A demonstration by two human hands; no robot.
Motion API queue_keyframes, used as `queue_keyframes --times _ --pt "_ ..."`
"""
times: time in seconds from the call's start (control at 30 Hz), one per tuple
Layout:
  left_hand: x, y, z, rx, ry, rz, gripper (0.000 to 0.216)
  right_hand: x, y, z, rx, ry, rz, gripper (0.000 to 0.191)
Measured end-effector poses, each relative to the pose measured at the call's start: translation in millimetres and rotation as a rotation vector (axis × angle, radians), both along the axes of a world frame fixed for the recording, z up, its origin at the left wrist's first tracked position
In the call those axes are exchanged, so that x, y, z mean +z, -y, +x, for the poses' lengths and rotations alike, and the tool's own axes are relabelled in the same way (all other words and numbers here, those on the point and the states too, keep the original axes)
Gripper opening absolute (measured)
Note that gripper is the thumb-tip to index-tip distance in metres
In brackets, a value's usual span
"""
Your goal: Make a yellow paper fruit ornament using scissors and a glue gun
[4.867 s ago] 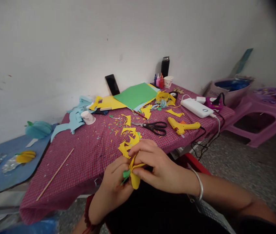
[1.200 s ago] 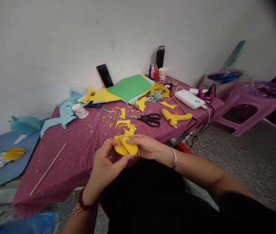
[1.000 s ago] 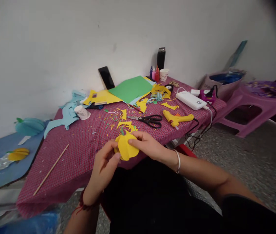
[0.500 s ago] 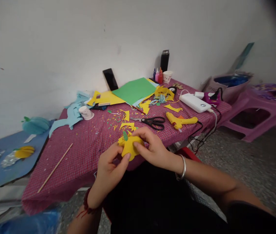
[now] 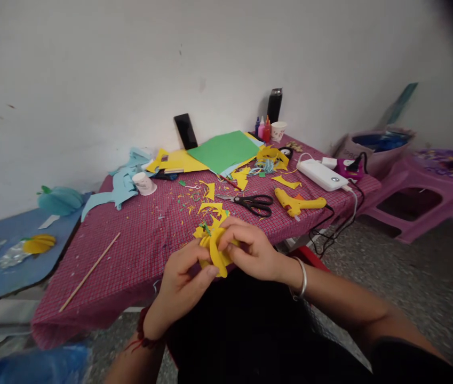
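Between my hands, over the table's front edge, is a yellow layered paper pumpkin with a bit of green at its top. My left hand is closed on its left side, thumb at the lower edge. The fingers of my right hand pinch its right side, where the layers stand apart. Just beyond lie yellow paper scraps and black-handled scissors. To their right rests a yellow hot glue gun.
Green paper sheets, a phone and a paper cup stand or lie toward the wall. A white power bank with cables sits right. A wooden stick lies left. A pink stool stands beyond the table.
The pumpkin has turned in my hands, from a broad flat face to its layers' edges, and its green tip shows less. My right fingers have shifted on it. The view has tilted slightly.
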State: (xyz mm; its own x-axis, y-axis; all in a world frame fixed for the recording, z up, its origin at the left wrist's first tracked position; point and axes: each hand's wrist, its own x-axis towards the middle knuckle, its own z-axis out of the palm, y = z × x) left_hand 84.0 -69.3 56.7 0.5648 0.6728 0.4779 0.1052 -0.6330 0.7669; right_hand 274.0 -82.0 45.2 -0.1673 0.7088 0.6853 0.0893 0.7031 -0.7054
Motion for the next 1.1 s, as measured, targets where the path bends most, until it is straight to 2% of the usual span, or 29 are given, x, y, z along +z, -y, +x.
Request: queue_keyframes --times 0.13,0.37,0.63,0.73,0.83,1.0,1.1 --pt "3.7 2 2 0.019 -0.012 -0.039 0.022 -1.0 -1 -1 -0.005 -0.002 -0.027 0.018" --pt "1.7 2 3 0.017 -0.022 -0.028 0.023 -0.4 -1 -2 0.007 -0.022 -0.073 0.017" --pt "2.1 2 5 0.064 -0.042 0.097 0.019 1.2 1 2 0.055 0.043 -0.085 0.006" --pt "3.8 3 7 0.129 -0.061 0.129 0.018 6.7 4 5 0.080 0.139 -0.073 0.025" --pt "4.3 4 8 0.186 -0.065 0.117 0.019 10.8 7 5 0.053 0.241 -0.067 0.032" --pt "2.0 2 8 0.202 -0.060 0.158 0.016 9.0 8 3 -0.054 0.252 -0.078 0.010" --pt "-0.7 0 7 0.245 -0.064 0.251 0.010 8.0 7 2 -0.077 0.224 -0.066 0.022"
